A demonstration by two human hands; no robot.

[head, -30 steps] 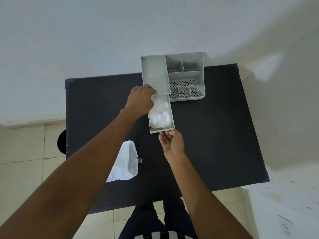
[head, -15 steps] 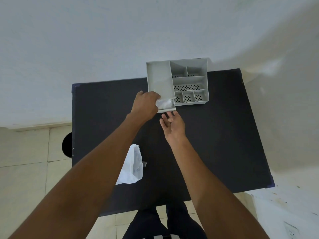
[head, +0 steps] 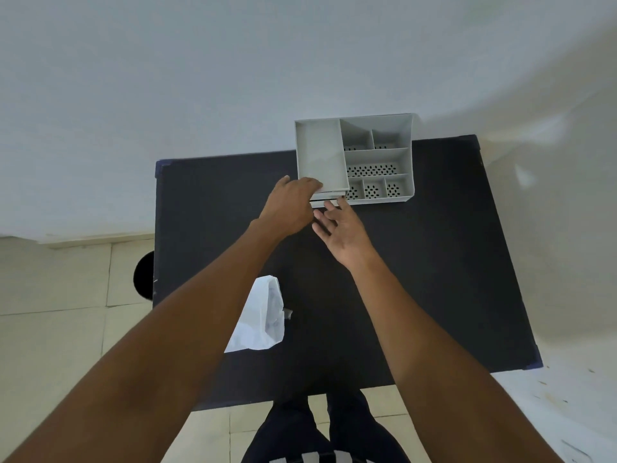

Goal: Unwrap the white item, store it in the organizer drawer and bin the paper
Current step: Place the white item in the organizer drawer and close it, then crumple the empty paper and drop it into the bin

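A grey plastic organizer (head: 377,158) with several compartments stands at the far edge of the black table (head: 434,262). Its drawer (head: 325,202) at the front left is pushed almost fully in, only a thin front strip showing. The white item is hidden inside. My left hand (head: 290,205) rests against the organizer's front left corner, fingers curled on its edge. My right hand (head: 340,228) is open, fingertips touching the drawer front. The white wrapping paper (head: 263,319) lies crumpled on the table, nearer to me, partly under my left forearm.
A black round object (head: 144,275) sits on the tiled floor to the left of the table. A white wall runs behind the organizer. My legs show below the table's near edge.
The drawer, open and full of white material a second ago, has slid into the organizer. My right hand followed it forward; my left hand stayed at the organizer's corner.
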